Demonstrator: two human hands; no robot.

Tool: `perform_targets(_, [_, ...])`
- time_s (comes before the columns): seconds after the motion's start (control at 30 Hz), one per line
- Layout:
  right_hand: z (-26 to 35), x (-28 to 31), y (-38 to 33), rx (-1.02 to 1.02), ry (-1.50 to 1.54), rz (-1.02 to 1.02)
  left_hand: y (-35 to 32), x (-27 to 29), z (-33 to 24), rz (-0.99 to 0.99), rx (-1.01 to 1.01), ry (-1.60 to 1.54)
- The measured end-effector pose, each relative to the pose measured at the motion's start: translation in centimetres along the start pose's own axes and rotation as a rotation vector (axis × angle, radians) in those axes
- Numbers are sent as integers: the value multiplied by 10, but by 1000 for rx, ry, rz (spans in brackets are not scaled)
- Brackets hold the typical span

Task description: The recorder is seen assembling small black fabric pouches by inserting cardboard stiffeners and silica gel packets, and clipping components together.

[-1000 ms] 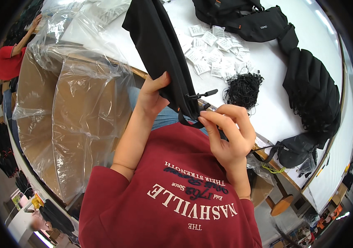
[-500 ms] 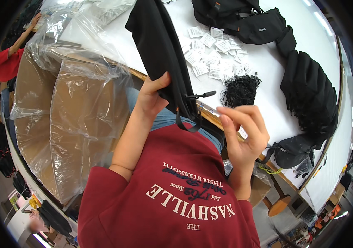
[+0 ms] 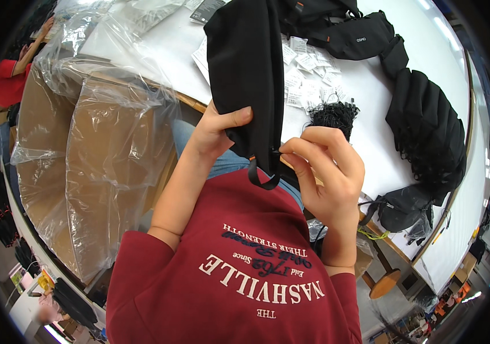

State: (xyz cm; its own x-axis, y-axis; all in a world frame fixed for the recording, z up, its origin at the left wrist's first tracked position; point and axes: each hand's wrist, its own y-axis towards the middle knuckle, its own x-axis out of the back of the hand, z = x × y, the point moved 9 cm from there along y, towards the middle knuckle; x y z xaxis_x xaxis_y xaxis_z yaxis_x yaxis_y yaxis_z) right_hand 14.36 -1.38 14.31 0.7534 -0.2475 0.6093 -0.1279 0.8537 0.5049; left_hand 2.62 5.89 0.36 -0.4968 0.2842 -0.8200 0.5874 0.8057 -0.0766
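Clear plastic (image 3: 104, 143) drapes brown cardboard left of a white worktable (image 3: 374, 129). Above its near edge is a slim black fabric pouch (image 3: 239, 69), a strap loop (image 3: 261, 182) at its near end. The left hand (image 3: 216, 133) clasps its left side; the right hand (image 3: 330, 169) pinches its near end. Printed white labels (image 3: 311, 63) lie farther right; a far black bag (image 3: 362, 39) bears pale lettering.

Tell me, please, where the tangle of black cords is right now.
In the head view, the black cords lie on the white table, right of centre, just beyond the right hand, beside the white tags.
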Motion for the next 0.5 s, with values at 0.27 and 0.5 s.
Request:
perform_targets(0.27, [8, -7, 0, 111, -76, 71, 3, 4, 9, -17, 81, -115])
perform_targets(0.5, [7, -12, -2, 98, -91, 130, 4, 6, 10, -76, 77, -93])
